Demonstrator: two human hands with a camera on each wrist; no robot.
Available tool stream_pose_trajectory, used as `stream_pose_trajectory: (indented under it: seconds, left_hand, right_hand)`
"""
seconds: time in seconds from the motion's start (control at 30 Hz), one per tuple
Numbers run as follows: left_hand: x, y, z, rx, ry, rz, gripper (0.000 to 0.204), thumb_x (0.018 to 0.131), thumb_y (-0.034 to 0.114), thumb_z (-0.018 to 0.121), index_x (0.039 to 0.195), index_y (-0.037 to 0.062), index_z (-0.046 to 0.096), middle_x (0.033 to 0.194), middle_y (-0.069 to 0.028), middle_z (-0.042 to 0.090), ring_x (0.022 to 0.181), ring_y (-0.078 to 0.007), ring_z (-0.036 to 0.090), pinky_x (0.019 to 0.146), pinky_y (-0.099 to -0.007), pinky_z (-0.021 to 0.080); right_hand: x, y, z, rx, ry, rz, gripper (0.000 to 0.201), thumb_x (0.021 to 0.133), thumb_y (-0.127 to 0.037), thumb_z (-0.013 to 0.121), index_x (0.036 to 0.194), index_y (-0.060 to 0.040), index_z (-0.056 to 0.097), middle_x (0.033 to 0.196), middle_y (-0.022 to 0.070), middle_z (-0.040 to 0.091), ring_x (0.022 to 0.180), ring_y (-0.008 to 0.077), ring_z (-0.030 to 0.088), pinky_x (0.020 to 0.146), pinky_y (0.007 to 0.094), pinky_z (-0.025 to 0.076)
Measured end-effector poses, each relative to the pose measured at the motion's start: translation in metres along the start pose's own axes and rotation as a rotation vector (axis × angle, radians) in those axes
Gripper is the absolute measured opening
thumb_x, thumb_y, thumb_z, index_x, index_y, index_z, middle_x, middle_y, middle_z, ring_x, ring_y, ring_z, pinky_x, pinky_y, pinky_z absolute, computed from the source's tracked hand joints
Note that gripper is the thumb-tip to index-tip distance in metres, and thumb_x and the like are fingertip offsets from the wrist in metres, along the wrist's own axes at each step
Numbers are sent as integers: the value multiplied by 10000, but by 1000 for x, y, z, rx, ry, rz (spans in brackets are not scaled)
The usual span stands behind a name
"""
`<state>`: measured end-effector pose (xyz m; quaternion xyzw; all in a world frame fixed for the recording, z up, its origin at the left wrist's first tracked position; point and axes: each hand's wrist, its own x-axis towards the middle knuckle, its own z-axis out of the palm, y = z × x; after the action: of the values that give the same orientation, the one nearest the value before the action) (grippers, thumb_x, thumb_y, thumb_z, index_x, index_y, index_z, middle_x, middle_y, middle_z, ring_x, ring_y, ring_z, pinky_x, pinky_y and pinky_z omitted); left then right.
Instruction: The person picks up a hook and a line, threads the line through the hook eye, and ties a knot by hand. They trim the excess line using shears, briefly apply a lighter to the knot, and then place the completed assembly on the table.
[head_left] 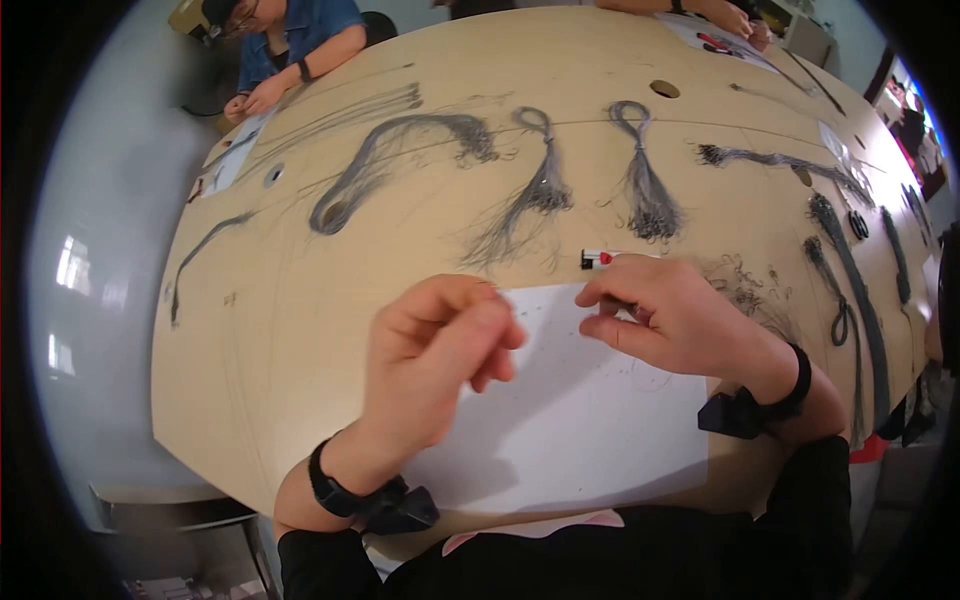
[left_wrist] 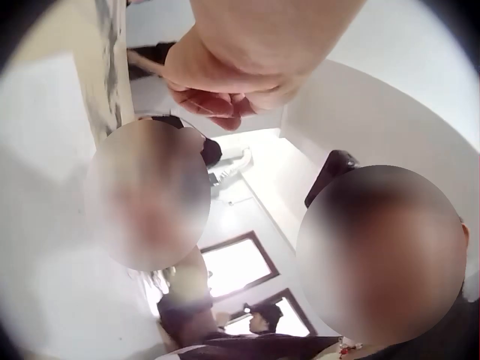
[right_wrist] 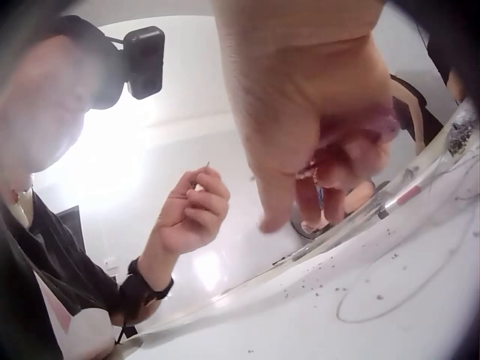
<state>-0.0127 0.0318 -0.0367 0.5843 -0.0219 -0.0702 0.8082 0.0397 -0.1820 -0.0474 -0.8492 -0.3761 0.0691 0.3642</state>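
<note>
My left hand (head_left: 435,350) is raised over the left part of a white paper sheet (head_left: 590,430). Its thumb and index finger pinch a tiny thin dark piece (right_wrist: 208,165), which sticks out past the fingertips. My right hand (head_left: 675,310) hovers above the paper's upper right, thumb and index finger apart, the other fingers loosely curled. In the right wrist view, small shiny bits (right_wrist: 306,174) show against those curled fingers; I cannot tell whether they are held. Small dark specks (right_wrist: 319,289) dot the paper, and a thin strand (right_wrist: 341,304) loops across it.
A small white, red and black object (head_left: 597,259) lies just beyond my right hand. Grey line bundles with hooked ends (head_left: 650,200) spread across the table (head_left: 230,390). Loose hooks (head_left: 745,285) lie to the right, near scissors (head_left: 858,225). Other people (head_left: 300,40) sit opposite.
</note>
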Motion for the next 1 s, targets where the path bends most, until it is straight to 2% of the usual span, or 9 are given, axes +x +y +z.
stream_pose_trajectory:
  seconds: [0.03, 0.13, 0.2, 0.3, 0.53, 0.6, 0.7, 0.83, 1.0]
  left_hand:
    - [9, -5, 9, -53, -26, -14, 78, 823, 110, 529, 868, 49, 548, 734, -58, 599, 547, -79, 543, 441, -175, 383]
    - [23, -13, 19, -102, -72, -85, 88, 821, 123, 538, 869, 51, 553, 732, -53, 601, 552, -75, 542, 442, -170, 380]
    - [24, -18, 17, -85, -83, -128, 90, 820, 128, 541, 866, 51, 555, 728, -51, 601, 555, -73, 541, 443, -168, 379]
    - [20, -24, 11, -20, -78, -108, 106, 819, 140, 550, 869, 47, 561, 714, -50, 601, 561, -72, 542, 446, -165, 378]
    - [19, -34, 11, -23, -154, -80, 83, 821, 91, 544, 871, 27, 560, 733, -45, 592, 594, -71, 538, 472, -167, 394]
    - [19, -38, 12, -86, -189, -44, 78, 823, 72, 536, 870, 14, 557, 758, -47, 587, 621, -72, 539, 501, -174, 418]
    - [19, -40, 9, -86, -208, -75, 81, 825, 65, 531, 871, 2, 555, 774, -49, 584, 658, -78, 546, 535, -184, 440]
    - [17, -34, 10, -74, -204, -155, 77, 827, 54, 524, 867, -5, 552, 781, -48, 579, 695, -83, 548, 566, -197, 455]
    - [16, -39, 13, -128, -198, -104, 74, 831, 30, 497, 875, -9, 541, 803, -57, 578, 705, -81, 542, 573, -200, 450]
  right_hand:
    - [0, -5, -3, -14, -3, 20, 198, 733, -119, 626, 889, -11, 569, 777, 58, 567, 670, 151, 554, 588, 242, 435]
    - [-4, -13, -5, 389, 182, 227, 142, 772, -101, 570, 866, 5, 568, 641, 28, 531, 542, 81, 450, 497, 225, 371]
    - [-5, -13, -2, 540, 271, 126, 144, 778, -75, 559, 887, 19, 570, 626, -15, 517, 518, 11, 370, 460, 170, 322]
    - [-5, -22, 0, 499, 249, 126, 142, 772, -12, 538, 906, 26, 565, 718, 21, 569, 588, 15, 488, 510, 156, 369]
    - [2, -18, 10, 525, 227, 124, 147, 749, -64, 590, 877, 5, 572, 653, 13, 551, 509, 41, 436, 432, 188, 354]
    - [3, -10, 14, 305, 280, -88, 108, 718, -45, 597, 815, -13, 561, 659, 54, 550, 522, 116, 493, 450, 230, 388]
    - [5, -5, 16, 171, 291, -169, 121, 666, -11, 597, 766, -26, 531, 660, 81, 527, 550, 206, 517, 477, 276, 412]
    - [6, 1, 17, -10, 338, -322, 135, 695, 10, 584, 804, -33, 518, 661, 52, 527, 519, 165, 483, 513, 258, 423]
    - [6, 0, 18, -118, 315, -372, 248, 610, -9, 648, 794, -47, 485, 690, 51, 489, 563, 218, 487, 554, 296, 435]
